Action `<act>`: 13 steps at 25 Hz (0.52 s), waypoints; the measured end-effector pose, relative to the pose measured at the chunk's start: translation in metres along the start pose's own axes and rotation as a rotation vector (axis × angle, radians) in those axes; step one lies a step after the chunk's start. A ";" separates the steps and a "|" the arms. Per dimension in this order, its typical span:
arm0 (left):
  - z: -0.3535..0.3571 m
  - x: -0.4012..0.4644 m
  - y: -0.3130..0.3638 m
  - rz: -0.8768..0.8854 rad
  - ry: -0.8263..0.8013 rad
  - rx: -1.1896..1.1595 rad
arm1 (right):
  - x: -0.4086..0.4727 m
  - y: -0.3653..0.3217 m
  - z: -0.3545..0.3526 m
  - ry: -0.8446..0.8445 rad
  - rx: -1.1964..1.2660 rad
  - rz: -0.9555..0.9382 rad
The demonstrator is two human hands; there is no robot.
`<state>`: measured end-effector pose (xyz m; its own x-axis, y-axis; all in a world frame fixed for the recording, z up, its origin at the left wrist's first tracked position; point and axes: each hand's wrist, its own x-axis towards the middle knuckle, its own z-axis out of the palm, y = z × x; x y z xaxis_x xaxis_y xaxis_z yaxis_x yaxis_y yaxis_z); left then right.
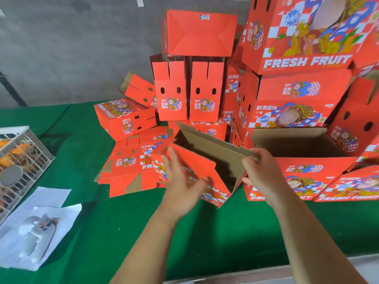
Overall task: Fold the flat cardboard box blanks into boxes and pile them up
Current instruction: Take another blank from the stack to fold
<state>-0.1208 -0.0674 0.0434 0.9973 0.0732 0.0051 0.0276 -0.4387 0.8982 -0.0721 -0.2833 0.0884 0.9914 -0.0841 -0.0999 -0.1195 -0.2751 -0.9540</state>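
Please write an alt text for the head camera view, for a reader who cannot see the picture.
Two bare hands open a red cardboard box blank above a green table: the left hand lies on its printed side and the right hand grips its brown edge. Folded red boxes are piled behind, and flat blanks lie to the left.

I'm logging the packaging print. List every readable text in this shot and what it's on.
"FRESH FRUIT": top right box, big white letters.
"鲜果發信": box below it, and, as far as I can read it, the two upright boxes.
"FR...": cut off on the flat blanks.
"FRESH FRUIT", partly hidden: lower right boxes.
Small subtitle under the big lettering, white sticker on the plain-sided box: too small to read.
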 end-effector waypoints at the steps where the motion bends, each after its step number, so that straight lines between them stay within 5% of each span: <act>1: 0.016 -0.005 0.005 -0.001 -0.104 0.051 | -0.001 -0.001 0.001 0.011 -0.029 -0.018; 4: 0.061 -0.021 0.006 0.098 -0.172 0.256 | -0.002 -0.006 0.003 -0.003 -0.225 -0.113; 7: 0.066 -0.023 0.005 0.165 0.079 0.159 | -0.004 -0.004 -0.001 0.018 -0.302 -0.222; 11: 0.034 -0.011 0.005 0.351 0.368 0.018 | -0.008 -0.004 -0.005 0.139 0.043 -0.262; 13: 0.025 -0.002 0.011 0.307 0.478 -0.032 | -0.009 0.000 -0.003 0.095 0.083 -0.252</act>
<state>-0.1206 -0.0950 0.0420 0.8172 0.3476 0.4598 -0.2681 -0.4769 0.8371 -0.0809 -0.2856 0.0900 0.9795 -0.1132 0.1669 0.1391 -0.2201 -0.9655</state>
